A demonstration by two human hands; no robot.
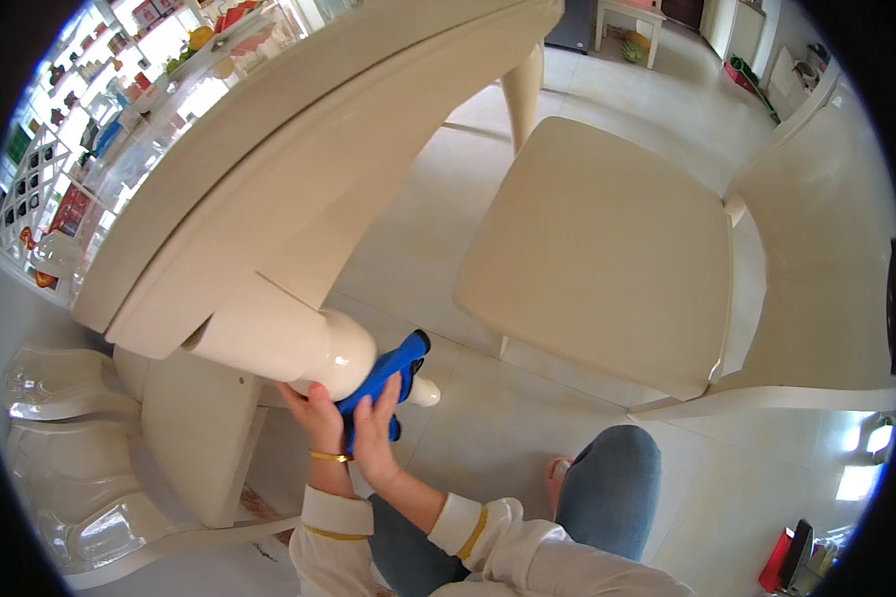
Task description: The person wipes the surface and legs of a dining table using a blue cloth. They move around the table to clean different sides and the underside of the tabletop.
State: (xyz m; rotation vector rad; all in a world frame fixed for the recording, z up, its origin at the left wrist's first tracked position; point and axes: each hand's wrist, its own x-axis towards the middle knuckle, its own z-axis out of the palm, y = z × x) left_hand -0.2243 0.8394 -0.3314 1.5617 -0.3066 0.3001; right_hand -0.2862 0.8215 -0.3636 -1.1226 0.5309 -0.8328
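Note:
A blue cloth with black edging (384, 373) is wrapped part of the way around the turned lower part of a glossy cream table leg (347, 345). My right hand (375, 434) grips the cloth, its fingers pointing up along the blue fabric. Just to its left, my left hand (318, 415) holds the rounded part of the leg, its thumb near the cloth's edge. The fingers behind the leg are hidden. Below the cloth, the narrow foot of the leg shows. The leg joins the curved apron of a cream table (284, 164).
A cream chair (605, 254) stands on the tiled floor to the right. Another cream chair (194, 440) is close on the left. Fruit (200, 37) and clear containers (60, 254) sit on the tabletop. A red dustpan (776, 560) lies at lower right.

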